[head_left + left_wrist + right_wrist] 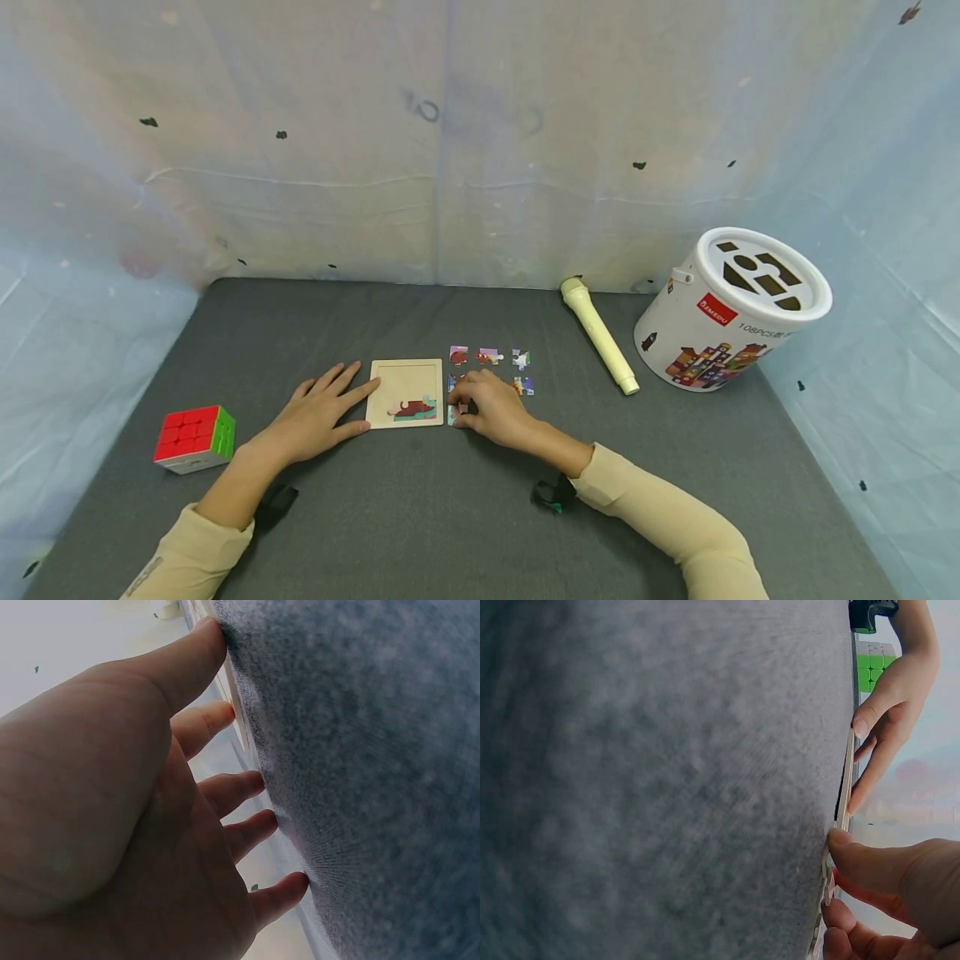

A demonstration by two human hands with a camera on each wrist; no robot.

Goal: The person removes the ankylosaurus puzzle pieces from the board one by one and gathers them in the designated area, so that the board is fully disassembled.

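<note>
A square wooden puzzle board (405,379) lies on the grey table, with a few joined pieces (414,409) showing a dark red animal in its lower right corner. My left hand (318,421) lies with fingers spread. Its thumb and index finger touch the board's left edge. Just right of the board, my right hand (495,408) pinches a puzzle piece (454,413) between thumb and fingers, low at the table. In the right wrist view that piece (829,889) appears edge-on. Several loose pieces (490,357) lie beyond the right hand, which partly covers some.
A Rubik's cube (193,437) sits left of the left forearm. To the right lie a pale yellow stick-shaped thing (602,335) with a wider end and a white lidded bucket (720,325) with shape holes. A pale sheet (435,167) hangs behind the table.
</note>
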